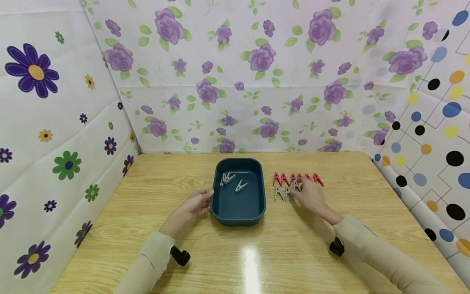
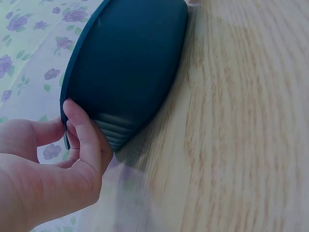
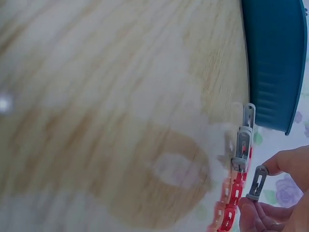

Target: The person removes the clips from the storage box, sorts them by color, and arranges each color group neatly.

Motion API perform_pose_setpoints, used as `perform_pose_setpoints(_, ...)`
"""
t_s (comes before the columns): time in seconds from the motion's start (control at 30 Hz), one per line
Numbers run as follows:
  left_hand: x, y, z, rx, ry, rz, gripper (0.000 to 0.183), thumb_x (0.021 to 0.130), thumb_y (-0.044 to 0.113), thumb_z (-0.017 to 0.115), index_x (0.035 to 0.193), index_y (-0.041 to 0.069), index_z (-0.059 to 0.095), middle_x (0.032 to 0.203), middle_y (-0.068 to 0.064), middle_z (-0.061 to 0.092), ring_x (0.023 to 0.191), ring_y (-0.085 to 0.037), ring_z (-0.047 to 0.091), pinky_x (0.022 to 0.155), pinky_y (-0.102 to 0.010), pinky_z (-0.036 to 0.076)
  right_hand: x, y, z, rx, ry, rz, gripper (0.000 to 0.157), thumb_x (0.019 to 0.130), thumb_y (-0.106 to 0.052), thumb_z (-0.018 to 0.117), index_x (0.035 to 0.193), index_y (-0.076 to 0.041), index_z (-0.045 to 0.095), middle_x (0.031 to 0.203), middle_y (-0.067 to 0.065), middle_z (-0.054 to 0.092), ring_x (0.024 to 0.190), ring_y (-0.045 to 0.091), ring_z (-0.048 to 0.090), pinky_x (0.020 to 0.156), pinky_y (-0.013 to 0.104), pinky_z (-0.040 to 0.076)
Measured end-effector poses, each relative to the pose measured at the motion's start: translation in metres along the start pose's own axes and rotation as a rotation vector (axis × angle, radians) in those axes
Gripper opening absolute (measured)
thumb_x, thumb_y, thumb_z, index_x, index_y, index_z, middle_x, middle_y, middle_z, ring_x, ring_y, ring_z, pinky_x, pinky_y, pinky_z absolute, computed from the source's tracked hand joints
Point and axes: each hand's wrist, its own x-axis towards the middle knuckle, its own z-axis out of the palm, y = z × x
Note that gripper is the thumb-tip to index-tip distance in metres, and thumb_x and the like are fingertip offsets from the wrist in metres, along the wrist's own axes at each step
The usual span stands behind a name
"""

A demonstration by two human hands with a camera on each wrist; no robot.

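Observation:
My left hand (image 1: 200, 202) grips the left rim of a dark teal plastic bin (image 1: 238, 220), thumb on one side of the wall and fingers on the other. Several light grey clothespins (image 1: 241, 186) lie inside the bin, toward its back and left. To the right of the bin, my right hand (image 1: 310, 195) pinches a grey clothespin (image 3: 258, 182) between thumb and fingers. Two more grey clothespins (image 1: 279, 193) are beside it on the table. Just behind them runs a row of several red clothespins (image 1: 277, 179), partly covered by the right hand.
The wooden table (image 1: 165, 171) carries everything. Flower-printed cloth (image 1: 235, 81) hangs along its back edge, with patterned cloth also at the left and right sides. A dark wrist device (image 1: 180, 256) sits at each sleeve.

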Motion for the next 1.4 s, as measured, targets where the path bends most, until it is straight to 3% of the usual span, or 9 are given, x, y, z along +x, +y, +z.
perform_pose_setpoints(0.3,0.001,-0.002,-0.002,-0.006,0.0,-0.002,0.046,0.104,0.024,0.046,0.14,-0.004,0.04,0.081,0.005,0.06,0.069,-0.006,0.056,0.064,-0.019,0.049,0.0,0.007,0.004,-0.051,-0.035,0.004,0.042,0.089,-0.029,0.068,0.112,0.004,0.057,0.059,0.005,0.053,0.046,0.014,0.039,0.043,0.028,0.029)
perform_pose_setpoints(0.57,0.001,-0.001,-0.002,-0.01,0.002,0.0,0.045,0.103,0.023,0.047,0.138,-0.004,0.041,0.08,0.005,0.06,0.068,-0.005,0.056,0.064,-0.019,0.049,-0.002,0.007,0.005,-0.059,-0.063,0.053,0.041,0.089,-0.029,0.066,0.113,0.003,0.057,0.064,0.006,0.055,0.048,0.015,0.041,0.043,0.028,0.031)
perform_pose_setpoints(1.03,0.0,0.0,-0.001,-0.026,-0.008,0.003,0.045,0.104,0.021,0.046,0.14,-0.005,0.039,0.079,0.005,0.06,0.067,-0.005,0.056,0.062,-0.018,0.048,-0.003,0.007,-0.001,-0.048,-0.097,0.067,0.037,0.094,-0.021,0.057,0.118,0.007,0.055,0.068,0.009,0.062,0.046,0.015,0.048,0.041,0.028,0.034)
perform_pose_setpoints(1.23,0.0,0.0,-0.001,-0.023,-0.007,0.011,0.045,0.104,0.021,0.046,0.14,-0.006,0.04,0.08,0.004,0.06,0.067,-0.006,0.055,0.062,-0.018,0.048,0.002,0.003,-0.007,-0.069,-0.08,0.067,0.037,0.094,-0.018,0.055,0.121,0.007,0.056,0.064,0.007,0.059,0.046,0.015,0.045,0.042,0.027,0.03)
perform_pose_setpoints(1.4,-0.001,0.0,-0.001,-0.012,-0.009,0.011,0.045,0.104,0.022,0.045,0.139,-0.006,0.04,0.081,0.004,0.06,0.068,-0.005,0.055,0.062,-0.018,0.049,0.006,-0.001,-0.008,-0.06,-0.023,0.012,0.032,0.093,-0.017,0.057,0.115,0.006,0.06,0.077,0.013,0.066,0.05,0.014,0.049,0.044,0.027,0.036)
